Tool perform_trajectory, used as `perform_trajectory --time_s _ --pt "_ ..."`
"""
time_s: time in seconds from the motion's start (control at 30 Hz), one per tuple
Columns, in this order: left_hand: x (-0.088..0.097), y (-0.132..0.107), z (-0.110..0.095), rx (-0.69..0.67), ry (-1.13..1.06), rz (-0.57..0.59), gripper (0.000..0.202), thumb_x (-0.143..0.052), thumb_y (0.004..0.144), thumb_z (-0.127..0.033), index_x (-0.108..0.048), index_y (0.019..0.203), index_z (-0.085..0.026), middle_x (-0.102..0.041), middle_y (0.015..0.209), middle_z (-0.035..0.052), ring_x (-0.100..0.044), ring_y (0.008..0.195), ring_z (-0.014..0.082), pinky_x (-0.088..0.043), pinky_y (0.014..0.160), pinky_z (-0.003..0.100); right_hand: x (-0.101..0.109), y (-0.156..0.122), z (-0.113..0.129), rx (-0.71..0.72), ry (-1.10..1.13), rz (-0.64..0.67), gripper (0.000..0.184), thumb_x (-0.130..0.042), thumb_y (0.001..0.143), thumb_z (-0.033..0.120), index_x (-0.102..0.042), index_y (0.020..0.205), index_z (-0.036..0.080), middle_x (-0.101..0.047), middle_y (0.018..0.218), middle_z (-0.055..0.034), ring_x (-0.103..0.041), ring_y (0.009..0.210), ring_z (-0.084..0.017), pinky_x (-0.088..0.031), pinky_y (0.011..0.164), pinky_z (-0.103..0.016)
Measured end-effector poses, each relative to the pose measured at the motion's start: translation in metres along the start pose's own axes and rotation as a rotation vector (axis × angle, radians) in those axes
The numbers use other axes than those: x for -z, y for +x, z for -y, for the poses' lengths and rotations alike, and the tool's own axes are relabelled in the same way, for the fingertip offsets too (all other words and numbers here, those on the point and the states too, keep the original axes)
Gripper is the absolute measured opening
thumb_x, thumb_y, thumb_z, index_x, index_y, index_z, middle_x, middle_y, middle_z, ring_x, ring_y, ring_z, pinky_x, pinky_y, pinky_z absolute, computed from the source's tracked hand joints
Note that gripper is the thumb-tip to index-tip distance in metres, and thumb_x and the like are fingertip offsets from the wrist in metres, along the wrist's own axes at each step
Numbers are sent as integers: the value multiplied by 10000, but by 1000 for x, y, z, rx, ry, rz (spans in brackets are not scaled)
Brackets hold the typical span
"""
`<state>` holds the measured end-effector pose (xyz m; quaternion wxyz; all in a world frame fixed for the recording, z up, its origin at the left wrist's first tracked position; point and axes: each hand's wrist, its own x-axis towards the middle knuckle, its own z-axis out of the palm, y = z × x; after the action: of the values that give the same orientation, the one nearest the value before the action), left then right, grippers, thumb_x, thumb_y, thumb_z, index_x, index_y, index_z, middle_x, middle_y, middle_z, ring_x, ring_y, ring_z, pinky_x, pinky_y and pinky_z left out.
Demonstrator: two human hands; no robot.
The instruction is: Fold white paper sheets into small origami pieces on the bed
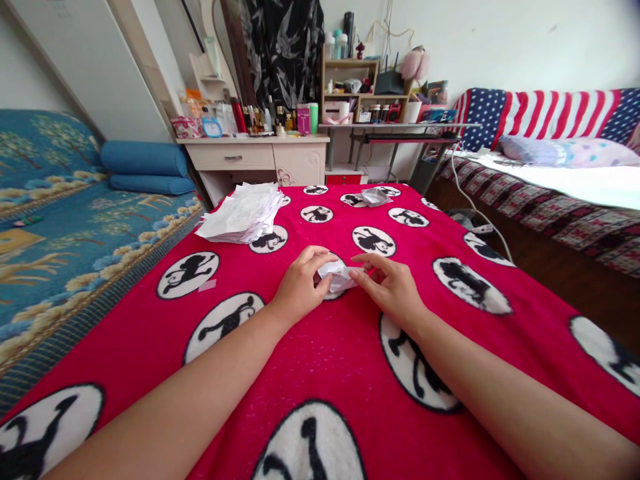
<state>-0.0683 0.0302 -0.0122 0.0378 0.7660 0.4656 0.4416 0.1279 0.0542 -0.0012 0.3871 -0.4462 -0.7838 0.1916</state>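
Between my hands, low over the red cloth, is a small folded white paper (338, 275). My left hand (304, 280) pinches its left side between thumb and fingers. On the other side, my right hand (387, 283) grips the right end with thumb and forefinger. The fingers cover parts of the paper's edges, so its full shape is hidden. Farther off to the left lies a thick, uneven stack of white paper sheets (243, 212). A folded paper piece (375, 197) rests near the far edge, right of centre. One small paper scrap (207, 285) lies to the left.
A red cloth with white ovals and black figures (310, 373) covers the table. Blue patterned seating (45, 220) stands at the left. Behind are a white dresser (240, 157) and a desk shelf (350, 80). A bed (560, 180) and a white cable (480, 207) are at the right.
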Motion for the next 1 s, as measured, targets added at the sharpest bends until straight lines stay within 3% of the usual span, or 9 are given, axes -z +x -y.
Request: perform_trajectory --time_s 0.23,0.37,0.5,0.77,1.0 --pt "-1 -2 9 109 -27 -8 239 -614 777 -117 -717 961 -229 -601 1103 55 -604 1006 166 -537 806 271 0 0 -1 94 -21 71 173 -584 846 288 -729 889 205 -727 827 -27 -611 675 -139 -428 631 -228" --pt "1 -2 9 178 51 4 157 -622 779 -156 -737 869 -216 -660 949 46 -634 872 158 -530 745 258 1 1 2 98 -21 94 169 -562 851 258 -716 858 189 -722 796 -32 -611 669 -142 -429 629 -227" --pt "3 0 6 189 68 -14 160 -600 785 -141 -724 865 -203 -688 911 36 -640 839 155 -521 749 257 3 -1 5 144 -29 109 159 -561 859 259 -706 867 195 -716 841 -43 -625 730 -151 -437 669 -229" --pt "1 -2 2 147 161 68 314 -644 728 -152 -713 1016 -255 -635 1099 37 -620 990 191 -502 881 301 2 0 6 218 -41 38 164 -541 870 206 -703 891 190 -675 867 -52 -609 761 -145 -447 701 -237" --pt "6 0 2 153 181 35 213 -591 805 -153 -747 916 -246 -678 967 27 -637 892 170 -500 812 282 1 1 6 187 -41 67 149 -558 857 222 -695 821 176 -669 777 -41 -586 692 -137 -429 652 -229"
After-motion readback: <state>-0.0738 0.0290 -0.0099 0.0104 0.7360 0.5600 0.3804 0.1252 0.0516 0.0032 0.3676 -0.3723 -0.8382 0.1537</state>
